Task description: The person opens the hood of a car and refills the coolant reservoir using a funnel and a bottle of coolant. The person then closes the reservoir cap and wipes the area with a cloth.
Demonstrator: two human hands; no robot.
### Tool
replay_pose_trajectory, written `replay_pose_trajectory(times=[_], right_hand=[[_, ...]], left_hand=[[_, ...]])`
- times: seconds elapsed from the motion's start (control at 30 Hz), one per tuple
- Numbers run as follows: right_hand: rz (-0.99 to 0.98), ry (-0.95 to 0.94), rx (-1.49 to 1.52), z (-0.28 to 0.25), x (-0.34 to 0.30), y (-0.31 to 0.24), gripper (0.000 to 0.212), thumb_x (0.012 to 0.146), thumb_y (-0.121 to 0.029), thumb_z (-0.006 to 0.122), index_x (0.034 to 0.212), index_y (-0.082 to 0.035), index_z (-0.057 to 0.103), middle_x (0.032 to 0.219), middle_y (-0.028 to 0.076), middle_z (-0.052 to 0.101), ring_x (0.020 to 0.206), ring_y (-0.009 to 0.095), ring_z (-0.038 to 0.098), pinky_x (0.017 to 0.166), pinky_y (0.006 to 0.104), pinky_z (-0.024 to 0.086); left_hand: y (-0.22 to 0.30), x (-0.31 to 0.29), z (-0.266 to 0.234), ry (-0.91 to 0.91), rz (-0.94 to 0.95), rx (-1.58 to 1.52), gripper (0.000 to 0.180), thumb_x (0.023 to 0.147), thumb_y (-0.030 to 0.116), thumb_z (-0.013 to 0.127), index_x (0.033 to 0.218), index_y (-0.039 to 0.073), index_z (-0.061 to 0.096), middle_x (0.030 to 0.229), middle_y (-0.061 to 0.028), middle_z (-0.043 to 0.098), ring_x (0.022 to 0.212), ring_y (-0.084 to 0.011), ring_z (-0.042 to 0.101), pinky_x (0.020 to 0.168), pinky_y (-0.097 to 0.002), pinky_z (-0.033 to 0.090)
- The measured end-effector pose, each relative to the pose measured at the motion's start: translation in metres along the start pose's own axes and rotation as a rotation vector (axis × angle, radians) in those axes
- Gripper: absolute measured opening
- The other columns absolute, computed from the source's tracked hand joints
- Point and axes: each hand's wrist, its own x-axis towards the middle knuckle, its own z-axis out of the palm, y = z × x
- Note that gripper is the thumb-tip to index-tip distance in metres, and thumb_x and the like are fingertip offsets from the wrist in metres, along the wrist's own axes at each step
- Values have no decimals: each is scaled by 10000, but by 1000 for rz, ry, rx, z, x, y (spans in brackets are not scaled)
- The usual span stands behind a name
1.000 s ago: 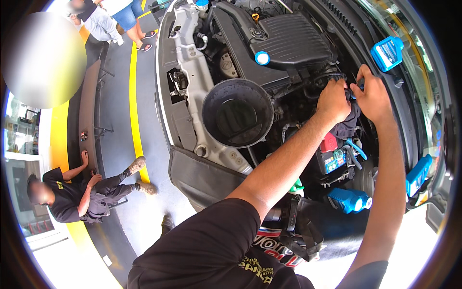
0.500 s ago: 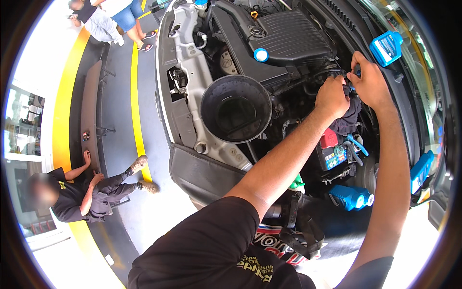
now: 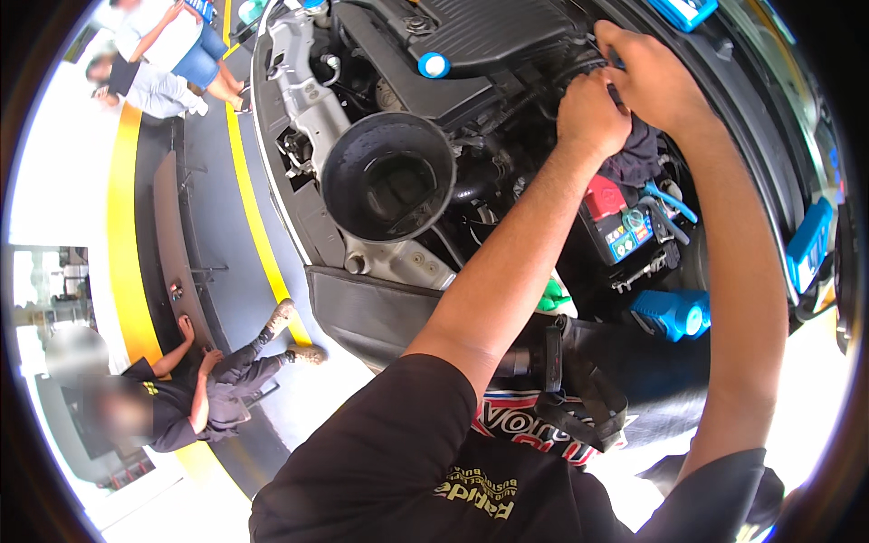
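Observation:
Over the rear of the engine bay, my two hands work close together. My left hand (image 3: 593, 113) is closed, its fingertips hidden down among dark engine parts. Just beyond it, my right hand (image 3: 659, 80) curls its fingers around something small, of which a bit of blue shows; what it is I cannot make out. A black cloth (image 3: 634, 156) lies bunched below both hands. Beneath the cloth sits the car battery (image 3: 625, 237) with a red terminal cover (image 3: 604, 197). A large black funnel (image 3: 339, 185) stands upright at the front of the engine, with dark liquid inside.
Blue bottles stand at the windshield base (image 3: 810, 242), beside the battery (image 3: 672, 314) and at the top right (image 3: 685, 11). A black fender cover (image 3: 362, 312) drapes the car's edge. One person (image 3: 204, 385) sits at left by a bench (image 3: 172, 235); others are at upper left.
The view has shifted, so the engine bay sits higher and further left. My right hand's fingers have come over closer to my left hand; both stay at the same spot of the engine.

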Motion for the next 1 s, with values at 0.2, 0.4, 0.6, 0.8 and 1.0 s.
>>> replay_pose_trajectory(times=[0.2, 0.4, 0.6, 0.8, 1.0], right_hand=[[161, -118, -49, -20, -16, -9, 240, 858, -164, 727, 1035, -58, 604, 951, 202, 735, 979, 426, 719, 818, 534, 567], [140, -78, -62, -10, -19, 10, 255, 879, -136, 693, 1107, -45, 623, 1011, 211, 747, 1037, 416, 721, 849, 524, 582], [159, -135, -45, -18, -18, 11, 384, 894, -106, 686, 1272, -53, 643, 1171, 191, 755, 1130, 384, 718, 921, 495, 588], [119, -147, -90, -21, -22, 13, 502, 892, -102, 702, 1386, -72, 621, 1274, 186, 729, 1203, 378, 696, 967, 482, 582], [85, -155, -77, -18, -14, 8, 526, 907, -111, 697, 1424, -68, 610, 1292, 186, 725, 1217, 376, 691, 984, 479, 576]], left_hand=[[14, -38, -23, -48, -93, 90, 881, 885, 317, 828, 1490, -127, 367, 1415, -373, 514, 1331, -506, 528, 1139, -522, 441], [12, -88, -80, -82, 244, 343, 559, 922, 210, 762, 1324, -84, 507, 1295, -322, 546, 1217, -491, 540, 1058, -556, 449], [-32, -126, -124, -345, -66, 546, 330, 990, 171, 654, 1226, -57, 614, 1255, -276, 618, 1215, -464, 581, 1065, -512, 472], [-57, -109, -123, -718, -164, 1235, 337, 942, 163, 625, 1215, -30, 661, 1332, -224, 659, 1269, -393, 634, 1077, -482, 513], [-76, -97, -125, -745, -236, 1367, 299, 945, 186, 636, 1211, 71, 708, 1249, -147, 741, 1238, -303, 685, 1054, -462, 523]])
